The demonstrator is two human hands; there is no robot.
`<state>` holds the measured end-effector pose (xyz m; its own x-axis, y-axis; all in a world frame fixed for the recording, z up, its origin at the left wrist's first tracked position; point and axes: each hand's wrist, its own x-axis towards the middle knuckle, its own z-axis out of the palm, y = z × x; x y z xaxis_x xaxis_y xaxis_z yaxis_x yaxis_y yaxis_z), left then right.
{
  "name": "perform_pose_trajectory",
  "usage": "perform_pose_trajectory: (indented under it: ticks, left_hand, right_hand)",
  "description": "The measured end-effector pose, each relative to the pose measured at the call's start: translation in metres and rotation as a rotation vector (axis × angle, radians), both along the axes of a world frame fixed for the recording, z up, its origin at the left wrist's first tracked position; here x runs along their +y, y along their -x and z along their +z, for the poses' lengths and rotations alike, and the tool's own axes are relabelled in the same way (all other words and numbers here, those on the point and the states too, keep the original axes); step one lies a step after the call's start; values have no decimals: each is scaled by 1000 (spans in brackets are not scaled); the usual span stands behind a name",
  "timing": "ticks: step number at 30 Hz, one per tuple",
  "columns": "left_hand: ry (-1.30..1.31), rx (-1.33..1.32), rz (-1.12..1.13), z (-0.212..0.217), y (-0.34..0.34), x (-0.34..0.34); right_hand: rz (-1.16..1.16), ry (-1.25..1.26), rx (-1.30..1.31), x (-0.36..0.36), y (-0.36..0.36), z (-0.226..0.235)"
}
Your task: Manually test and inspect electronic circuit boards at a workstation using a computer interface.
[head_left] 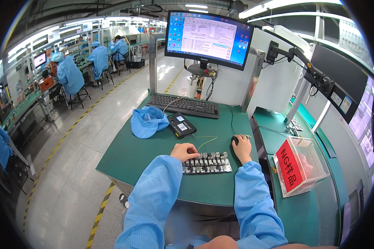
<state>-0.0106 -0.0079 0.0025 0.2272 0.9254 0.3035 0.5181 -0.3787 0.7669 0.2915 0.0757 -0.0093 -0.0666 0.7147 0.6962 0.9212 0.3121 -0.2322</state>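
On the green mat [124, 159] lies a panel of small circuit boards [207, 163] set in rows, with silvery and black parts on them. My left hand [184, 152] is at the panel's upper left corner, fingers bent and pinched together. What sits between those fingertips is too small to make out. A thin yellow-green cable [207, 142] loops from a black box [181, 125] down to the same fingertips. To the right of the panel, my right hand [242, 149] rests over a black computer mouse [235, 140], its fingers curved around it.
Behind the box stand a black keyboard [187, 106] and a lit monitor [207, 39]. A blue cloth cap [148, 121] lies left of the box. On the right bench is a clear bin [309, 166] with a red sign. Several people in blue coats sit at far left benches.
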Motion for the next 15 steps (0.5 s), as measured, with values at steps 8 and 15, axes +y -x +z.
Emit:
perform_pose_trajectory:
  ticks: [8,15]
  left_hand:
    - [-7,6,0,0,0,1]
    - [-3,-7,2,-1,0,1]
  right_hand:
    - [32,9,-23,-1,0,2]
    - [72,-17,-28,1,-6,4]
